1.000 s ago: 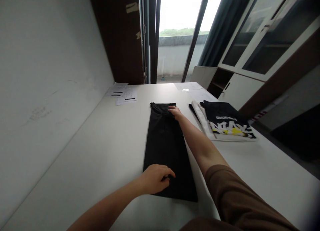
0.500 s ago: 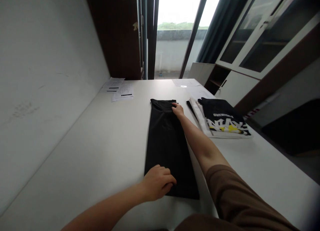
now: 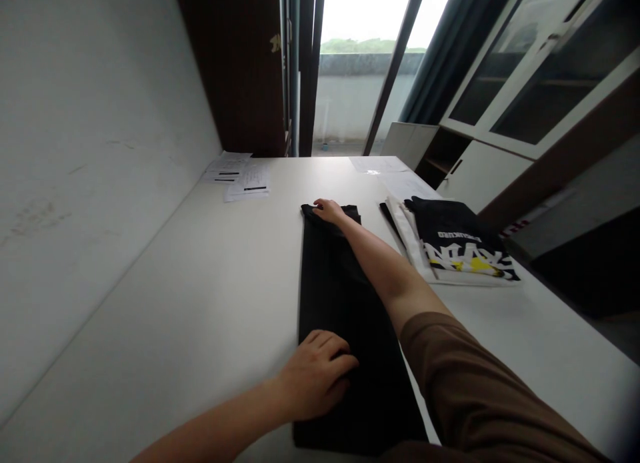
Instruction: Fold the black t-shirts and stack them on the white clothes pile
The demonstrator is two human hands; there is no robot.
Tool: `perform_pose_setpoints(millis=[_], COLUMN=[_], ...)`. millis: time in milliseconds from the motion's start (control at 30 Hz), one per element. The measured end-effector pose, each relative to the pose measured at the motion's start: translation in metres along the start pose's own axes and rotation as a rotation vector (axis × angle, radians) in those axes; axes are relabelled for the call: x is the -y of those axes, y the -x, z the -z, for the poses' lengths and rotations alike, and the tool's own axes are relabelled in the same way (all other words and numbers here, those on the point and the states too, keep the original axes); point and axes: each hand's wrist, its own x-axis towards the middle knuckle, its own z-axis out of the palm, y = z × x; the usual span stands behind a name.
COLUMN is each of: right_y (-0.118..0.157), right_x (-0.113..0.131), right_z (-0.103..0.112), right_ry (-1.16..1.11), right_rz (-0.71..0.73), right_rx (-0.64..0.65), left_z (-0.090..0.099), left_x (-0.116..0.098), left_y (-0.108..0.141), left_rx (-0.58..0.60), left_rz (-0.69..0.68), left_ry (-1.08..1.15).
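A long, folded black garment [image 3: 327, 283] lies lengthwise on the white table in front of me; its exact kind I cannot make out. At its far end, where the cloth is bunched, my right hand [image 3: 329, 210] has thumb and fingertips closed on the edge, left of the middle. My left hand [image 3: 320, 373] rests on the nearer left part, fingers bent and slightly apart on the cloth. My right forearm covers part of the garment's right side.
Right of the garment is a stack of folded clothes [image 3: 457, 239], topped by a black printed one. Papers [image 3: 247, 183] lie by the wall at the back left, with more sheets [image 3: 380, 165] at the far right. A white cabinet [image 3: 500, 173] stands beyond the table.
My right hand has moved left along the garment's far edge, from its right corner. The near edge now reaches closer to me. My left hand has hardly moved; its fingers look looser.
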Motion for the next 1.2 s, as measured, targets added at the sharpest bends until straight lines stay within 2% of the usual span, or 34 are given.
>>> perform_pose_setpoints(millis=[100, 200, 300, 467, 567, 767, 900, 1067, 1133, 1200], right_y=[-0.013, -0.02, -0.022, -0.021, -0.021, -0.02, -0.023, -0.031, -0.033, -0.034], right_x=[0.005, 0.003, -0.002, -0.006, -0.01, -0.017, -0.018, -0.011, -0.006, 0.0], right_z=[-0.009, -0.011, -0.01, -0.005, 0.0, 0.001, -0.007, -0.02, -0.025, -0.029], right_ry=[0.065, 0.137, 0.141, 0.001, 0.0, 0.002, -0.069, -0.083, -0.042, -0.003], right_rz=[-0.037, -0.1, -0.114, -0.138, -0.149, -0.174, -0.169, 0.002, -0.006, -0.054], right_rx=[0.036, 0.055, 0.034, -0.081, -0.144, -0.165, -0.1, 0.04, 0.082, 0.054], left_z=[-0.004, -0.006, -0.005, -0.005, -0.006, -0.004, -0.004, -0.006, -0.007, -0.007], left_x=[0.019, 0.028, 0.028, 0.025, 0.024, 0.02, 0.02, 0.021, 0.022, 0.023], left_y=[-0.001, 0.0, 0.0, 0.0, 0.0, 0.001, 0.001, 0.001, 0.0, 0.0], left_rx=[-0.008, 0.016, 0.045, 0.066, 0.072, 0.084, 0.084, 0.081, 0.083, 0.087], left_rz=[0.001, 0.012, 0.012, 0.011, 0.019, 0.024, 0.027, 0.032, 0.032, 0.034], left_ry=[-0.118, -0.151, -0.153, -0.143, -0.133, -0.132, -0.131, -0.128, -0.136, -0.147])
